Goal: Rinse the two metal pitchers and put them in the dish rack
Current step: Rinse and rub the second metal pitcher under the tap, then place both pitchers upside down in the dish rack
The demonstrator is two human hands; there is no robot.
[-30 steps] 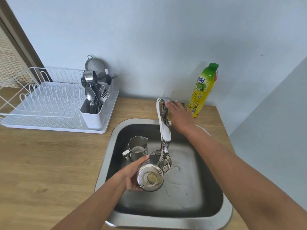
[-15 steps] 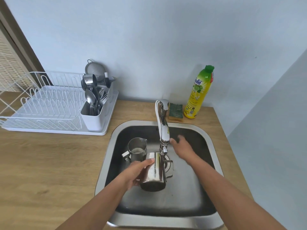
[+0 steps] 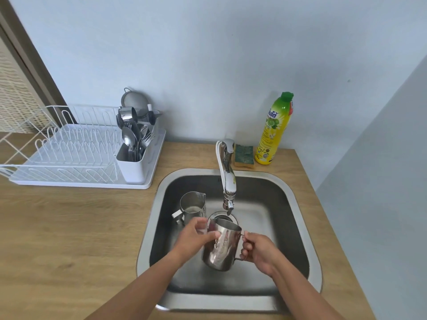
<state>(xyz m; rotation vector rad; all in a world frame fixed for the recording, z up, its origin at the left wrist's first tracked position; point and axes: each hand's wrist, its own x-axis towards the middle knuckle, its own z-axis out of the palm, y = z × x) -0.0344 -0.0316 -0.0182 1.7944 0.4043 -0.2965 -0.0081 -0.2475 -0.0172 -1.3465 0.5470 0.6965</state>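
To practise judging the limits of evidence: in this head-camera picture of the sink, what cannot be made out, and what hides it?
Head view:
- Held pitcher: inside hidden by its own wall; handle mostly covered by the right hand.
- Second pitcher: base partly hidden behind the left hand.
- Dish rack: left end cut off by the picture edge.
- Soap bottle: small print too small to read.

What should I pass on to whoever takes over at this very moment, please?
Hands: left hand grips the body of the held pitcher; right hand grips its handle, over the sink, near the tap.
The second pitcher stands in the sink, left of the tap.
The rack holds cutlery, no pitchers.
Done: nothing racked; no water visibly running.
Left: rinse both, rack both.
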